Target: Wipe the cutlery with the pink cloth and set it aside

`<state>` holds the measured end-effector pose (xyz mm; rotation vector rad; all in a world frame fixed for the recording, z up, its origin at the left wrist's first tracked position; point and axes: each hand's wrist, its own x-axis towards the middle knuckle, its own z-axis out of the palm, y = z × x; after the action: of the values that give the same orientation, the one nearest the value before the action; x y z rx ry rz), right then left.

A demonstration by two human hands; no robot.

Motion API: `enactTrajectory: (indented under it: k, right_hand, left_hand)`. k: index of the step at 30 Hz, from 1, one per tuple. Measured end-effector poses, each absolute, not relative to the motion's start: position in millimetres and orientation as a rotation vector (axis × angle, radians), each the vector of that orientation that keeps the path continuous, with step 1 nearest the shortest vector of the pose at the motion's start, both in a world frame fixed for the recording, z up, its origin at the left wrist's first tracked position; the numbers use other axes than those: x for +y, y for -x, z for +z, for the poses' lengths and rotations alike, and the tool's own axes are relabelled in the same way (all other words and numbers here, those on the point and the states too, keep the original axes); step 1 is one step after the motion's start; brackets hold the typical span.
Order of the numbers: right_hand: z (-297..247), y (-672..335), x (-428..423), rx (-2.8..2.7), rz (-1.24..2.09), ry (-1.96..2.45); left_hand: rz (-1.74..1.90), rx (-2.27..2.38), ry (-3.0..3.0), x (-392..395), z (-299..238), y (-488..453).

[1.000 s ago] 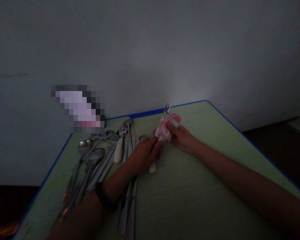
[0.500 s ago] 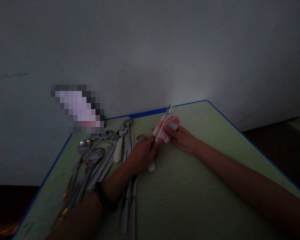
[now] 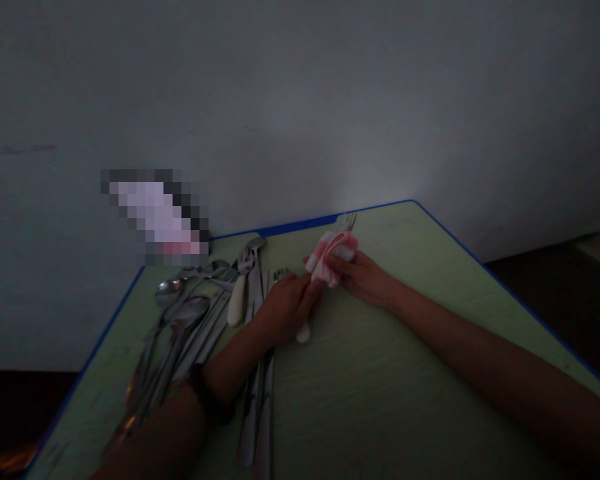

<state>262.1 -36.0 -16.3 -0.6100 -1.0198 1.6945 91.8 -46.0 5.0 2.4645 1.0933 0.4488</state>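
Note:
My left hand [image 3: 291, 303] is closed around the handle of a fork [image 3: 347, 221]. The fork's pale handle end pokes out below that hand, and its tines point toward the wall. A pink and white cloth [image 3: 330, 257] is bunched around the fork below the tines, hiding its middle part. My right hand [image 3: 363, 277] pinches the cloth from the right side. Just left of my left hand, another fork [image 3: 281, 273] shows only its tines; my hand and forearm cover part of it.
Several spoons [image 3: 193, 310], forks and knives [image 3: 263, 427] lie in a loose pile on the left half of the green, blue-edged table [image 3: 405, 387]. A pale-handled utensil [image 3: 237, 303] rests among them. A pixelated object [image 3: 155, 217] stands at the back left by the wall [image 3: 300, 87].
The fork's tines have turned slightly and now show broader above the cloth. The cloth has shifted a little in my right hand. My left hand is nearly still.

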Motion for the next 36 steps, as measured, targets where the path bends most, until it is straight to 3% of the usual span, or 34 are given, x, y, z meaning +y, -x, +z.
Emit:
enactTrajectory:
  k: [18,26,36]
  right_hand:
    - [-12.1,-261.7,-36.8,-0.916,1.747,0.606]
    - [-23.8,-262.8,-23.2,-0.607,1.512,0.645]
    - [-18.1,-262.6,-29.7,-0.876,1.54,0.713]
  left_hand:
    - [0.447,1.108,-2.532,-46.7,5.3,-92.3]
    - [0.39,0.808,-2.634,-50.8,10.1,-88.9]
    - [0.36,0.878,-2.594,-50.2,6.4,-87.5]
